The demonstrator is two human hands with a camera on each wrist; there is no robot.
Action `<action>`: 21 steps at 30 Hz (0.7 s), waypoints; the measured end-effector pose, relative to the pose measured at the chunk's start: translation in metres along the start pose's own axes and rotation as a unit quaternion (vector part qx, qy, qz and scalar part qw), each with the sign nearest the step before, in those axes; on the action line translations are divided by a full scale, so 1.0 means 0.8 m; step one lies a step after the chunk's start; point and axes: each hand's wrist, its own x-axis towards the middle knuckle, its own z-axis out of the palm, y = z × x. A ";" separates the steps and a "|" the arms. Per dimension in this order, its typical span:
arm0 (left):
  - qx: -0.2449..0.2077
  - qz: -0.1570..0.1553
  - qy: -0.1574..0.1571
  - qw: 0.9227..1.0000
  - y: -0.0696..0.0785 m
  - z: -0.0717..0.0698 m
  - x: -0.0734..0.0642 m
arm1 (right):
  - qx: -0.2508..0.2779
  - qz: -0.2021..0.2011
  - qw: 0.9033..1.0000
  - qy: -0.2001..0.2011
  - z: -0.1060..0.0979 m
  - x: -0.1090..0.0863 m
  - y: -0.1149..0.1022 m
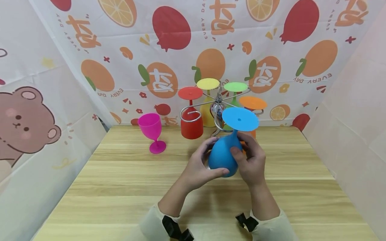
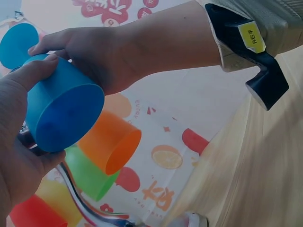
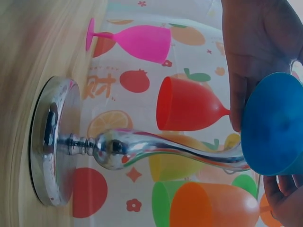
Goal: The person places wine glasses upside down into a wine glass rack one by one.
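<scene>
A blue goblet [image 1: 223, 155] is upside down between both hands, its round foot up and its open rim facing down, as the left wrist view shows. My left hand [image 1: 197, 169] grips the bowl from the left, thumb near the rim. From the right, my right hand [image 1: 252, 162] holds the bowl close to the stem. Just behind stands a chrome goblet rack [image 1: 218, 99] with curled wire arms. Red [image 1: 191, 129], yellow [image 1: 207, 83], green [image 1: 236, 87] and orange [image 1: 253, 102] goblets hang inverted from it. The blue goblet partly covers the rack and the orange goblet.
A pink goblet [image 1: 150, 126] stands upright on the wooden table [image 1: 126, 187], left of the rack. The rack's round chrome base [image 3: 52, 142] rests on the tabletop. Behind the table hangs a fruit-printed cloth [image 1: 187, 60], with pale cloth walls at both sides.
</scene>
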 end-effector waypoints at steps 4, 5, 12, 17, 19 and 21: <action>-0.001 0.000 -0.003 1.000 0.001 0.007 0.006 | -0.019 0.007 1.000 0.013 -0.005 0.002 0.002; -0.002 0.001 -0.003 1.000 0.000 0.009 0.008 | -0.024 0.009 1.000 0.018 -0.006 0.002 0.002; -0.021 -0.007 -0.008 1.000 -0.002 0.018 0.019 | -0.034 0.033 0.998 0.042 -0.011 0.007 0.002; -0.017 -0.015 -0.002 1.000 -0.006 0.018 0.023 | -0.050 0.045 0.997 0.037 -0.012 0.009 0.002; -0.011 -0.015 0.005 1.000 -0.007 0.017 0.024 | -0.059 0.047 0.997 0.027 -0.013 0.010 0.004; -0.005 -0.017 0.013 1.000 -0.009 0.016 0.025 | -0.068 0.044 0.997 0.019 -0.014 0.010 0.007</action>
